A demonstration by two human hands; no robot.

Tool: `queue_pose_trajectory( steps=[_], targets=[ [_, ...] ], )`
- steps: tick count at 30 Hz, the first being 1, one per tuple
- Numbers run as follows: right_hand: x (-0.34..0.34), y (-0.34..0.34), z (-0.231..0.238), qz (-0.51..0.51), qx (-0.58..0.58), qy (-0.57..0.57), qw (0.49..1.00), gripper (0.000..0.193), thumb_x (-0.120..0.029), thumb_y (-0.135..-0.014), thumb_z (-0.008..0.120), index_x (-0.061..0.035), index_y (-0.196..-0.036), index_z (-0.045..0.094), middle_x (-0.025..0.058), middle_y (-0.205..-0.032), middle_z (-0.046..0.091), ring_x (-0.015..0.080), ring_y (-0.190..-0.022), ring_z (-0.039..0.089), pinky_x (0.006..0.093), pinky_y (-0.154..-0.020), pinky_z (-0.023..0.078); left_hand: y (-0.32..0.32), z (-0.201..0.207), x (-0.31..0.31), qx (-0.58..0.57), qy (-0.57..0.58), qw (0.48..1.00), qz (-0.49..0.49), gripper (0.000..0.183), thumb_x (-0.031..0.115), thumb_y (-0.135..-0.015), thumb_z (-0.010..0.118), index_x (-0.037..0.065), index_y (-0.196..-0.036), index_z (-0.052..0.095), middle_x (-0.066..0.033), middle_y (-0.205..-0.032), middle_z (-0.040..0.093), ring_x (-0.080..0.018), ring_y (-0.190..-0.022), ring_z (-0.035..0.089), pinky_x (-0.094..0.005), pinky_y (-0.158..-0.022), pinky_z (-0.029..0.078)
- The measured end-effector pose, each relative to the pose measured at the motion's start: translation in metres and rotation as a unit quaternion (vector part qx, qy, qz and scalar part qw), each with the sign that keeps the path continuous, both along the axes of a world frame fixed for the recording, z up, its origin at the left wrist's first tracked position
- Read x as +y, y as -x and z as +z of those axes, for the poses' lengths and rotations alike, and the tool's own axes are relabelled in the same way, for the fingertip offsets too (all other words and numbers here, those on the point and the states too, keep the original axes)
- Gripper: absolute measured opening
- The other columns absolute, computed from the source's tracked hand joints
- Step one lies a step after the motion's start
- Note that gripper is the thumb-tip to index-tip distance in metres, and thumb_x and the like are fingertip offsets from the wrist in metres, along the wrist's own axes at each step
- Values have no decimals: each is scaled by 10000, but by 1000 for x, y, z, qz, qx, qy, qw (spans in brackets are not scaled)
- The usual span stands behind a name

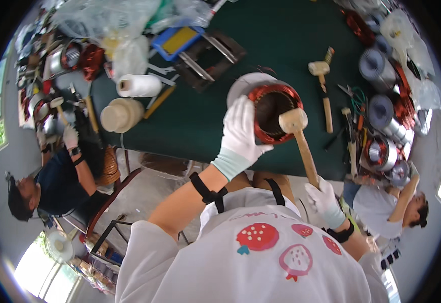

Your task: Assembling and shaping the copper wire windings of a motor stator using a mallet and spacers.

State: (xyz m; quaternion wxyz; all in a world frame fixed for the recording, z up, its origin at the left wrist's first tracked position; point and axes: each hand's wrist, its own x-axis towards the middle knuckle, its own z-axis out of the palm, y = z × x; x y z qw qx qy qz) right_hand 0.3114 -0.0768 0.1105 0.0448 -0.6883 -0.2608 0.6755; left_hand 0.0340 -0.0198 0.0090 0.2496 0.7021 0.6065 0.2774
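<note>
On the dark green table lies a motor stator (299,96), a ring with red-brown copper windings round a dark bore and a pale grey body behind. My left hand (240,132), in a white glove, holds its left side, fingers along the rim and thumb apart near the lower edge. My right hand (323,202), also gloved, is closed round the lower end of a wooden mallet (307,157). The mallet's pale head overlaps the stator's right rim; whether it touches the windings I cannot tell.
Another mallet (326,96) lies to the right, before wound stators (379,151) and wire spools (377,65). A metal fixture (210,60), blue tray (177,43), white roll (139,86) and cream container (122,115) stand left. Co-workers sit left (58,187) and right (382,209).
</note>
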Motion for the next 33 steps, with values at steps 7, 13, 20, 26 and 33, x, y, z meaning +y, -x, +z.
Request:
queue_pose_trajectory(
  steps=[7, 13, 20, 26, 33],
  targets=[
    [-58, -57, 8, -99, -109, -144, 979, 105, -162, -1000, 571, -63, -992, 535, -45, -598, 450, 49, -433, 417, 239, -364, 335, 153, 64, 20, 185, -69, 980, 14, 646, 244, -750, 767, 49, -1335, 574, -185, -1383, 571, -377, -1276, 529, -490, -1095, 413],
    [-93, -41, -29, -144, -127, -68, 979, 159, -257, -995, 601, -102, -991, 565, -44, -647, 483, 39, -464, 434, 238, -380, 361, 304, 25, 6, 367, 156, 868, 295, 801, 448, -760, 783, 55, -1403, 510, -228, -1291, 586, -409, -1186, 586, -486, -1011, 490],
    [-75, -28, -81, 51, -310, -240, 919, 302, -216, -933, 642, -51, -1179, 581, 173, -853, 636, 481, -883, 620, 488, -839, 533, 287, 49, -6, 330, 138, 901, 244, 668, 383, -734, 821, 49, -1273, 609, -202, -1164, 610, -387, -1118, 603, -467, -956, 505],
    [-13, -60, -96, 47, -332, -381, 862, 393, -132, -876, 678, -68, -1255, 595, 181, -1212, 582, 387, -1088, 613, 441, -921, 521, 176, 158, -21, 110, 33, 987, 108, 677, 245, -686, 840, 9, -1279, 614, -179, -1121, 608, -351, -1049, 612, -431, -955, 493],
    [-20, -126, -142, 81, -338, -333, 877, 199, -115, -926, 611, -56, -1110, 661, 132, -1116, 611, 288, -920, 649, 381, -846, 533, 8, 193, 41, 134, -52, 986, -79, 822, 226, -639, 864, 34, -1380, 564, -189, -1169, 601, -358, -1095, 590, -447, -974, 478]
  ],
)
